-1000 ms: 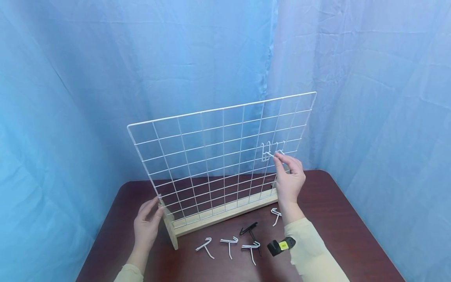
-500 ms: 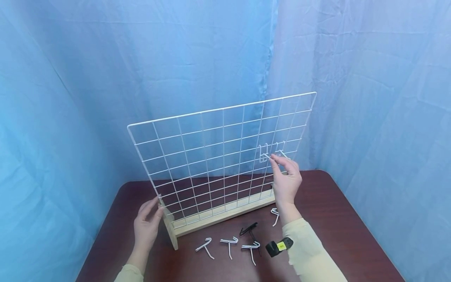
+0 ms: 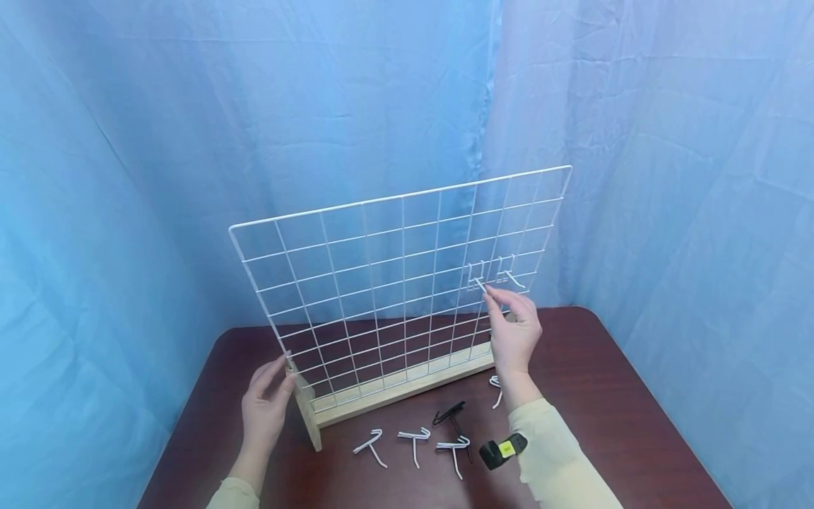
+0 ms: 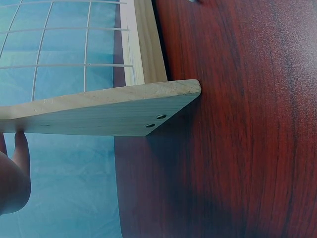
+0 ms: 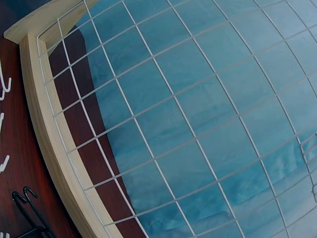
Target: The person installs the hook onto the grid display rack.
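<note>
In the head view, a white wire grid panel [image 3: 388, 283] stands in a pale wooden stand [image 3: 407, 385]. My right hand [image 3: 516, 336] pinches the prong of a white wire hook [image 3: 478, 283] between thumb and fingertips. That hook's two bent ends lie at a horizontal wire, right of the grid's middle. Another white hook [image 3: 511, 274] hangs just to its right. My left hand [image 3: 263, 406] holds the upper part of the stand's left side piece [image 3: 305, 410]. In the left wrist view, fingertips [image 4: 21, 141] meet the outer face of the wooden side [image 4: 114, 111].
Several white hooks lie on the dark red table [image 3: 610, 396]: one hook [image 3: 371, 447] near the stand's left end, another hook [image 3: 415, 445] beside it. A black hook [image 3: 451, 413] lies among them. Blue curtains [image 3: 381, 106] surround the table.
My right hand has shifted left and down with the hook, whose bent ends have settled lower against the grid wire. The neighbouring hook shows more fully. My left hand has stayed put.
</note>
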Available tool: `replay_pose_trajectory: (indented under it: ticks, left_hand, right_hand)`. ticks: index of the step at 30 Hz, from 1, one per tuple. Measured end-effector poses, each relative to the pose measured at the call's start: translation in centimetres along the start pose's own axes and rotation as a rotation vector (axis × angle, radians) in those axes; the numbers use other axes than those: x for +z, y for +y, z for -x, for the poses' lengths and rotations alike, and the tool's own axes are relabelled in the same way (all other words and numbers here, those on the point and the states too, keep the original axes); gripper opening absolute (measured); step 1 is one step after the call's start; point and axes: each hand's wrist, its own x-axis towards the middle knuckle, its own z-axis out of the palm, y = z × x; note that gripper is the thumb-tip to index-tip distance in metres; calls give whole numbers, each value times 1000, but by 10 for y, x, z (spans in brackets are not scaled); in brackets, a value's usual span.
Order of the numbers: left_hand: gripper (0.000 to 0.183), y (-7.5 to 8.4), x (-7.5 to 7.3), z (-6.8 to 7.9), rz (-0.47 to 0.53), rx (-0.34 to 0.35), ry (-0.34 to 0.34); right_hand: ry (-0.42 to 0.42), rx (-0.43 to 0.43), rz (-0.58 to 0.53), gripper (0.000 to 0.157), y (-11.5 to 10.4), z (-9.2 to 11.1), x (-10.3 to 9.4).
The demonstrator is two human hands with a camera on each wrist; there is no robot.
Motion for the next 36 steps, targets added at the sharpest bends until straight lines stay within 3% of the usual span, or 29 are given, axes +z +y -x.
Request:
replay_pose_trajectory:
  ticks: [7, 11, 18, 25, 29, 36]
  left_hand:
    - [35, 2, 0, 0, -27, 9, -4]
    - [34, 2, 1, 0, -29, 10, -3]
    - [35, 2, 0, 0, -13, -2, 3]
    - [35, 0, 0, -1, -4, -15, -6]
    - [35, 0, 0, -1, -1, -24, -3]
    - [34, -1, 0, 0, -3, -17, -2]
  right_hand:
    - [-7, 13, 11, 15, 31, 1, 0]
    - [-20, 45, 3, 15, 38, 1, -2]
    - [-28, 82, -3, 14, 41, 8, -5]
    - [-79, 178, 15, 15, 14, 22, -14]
    - [-107, 253, 34, 17, 18, 30, -21]
    - [-136, 305, 58, 20, 28, 44, -33]
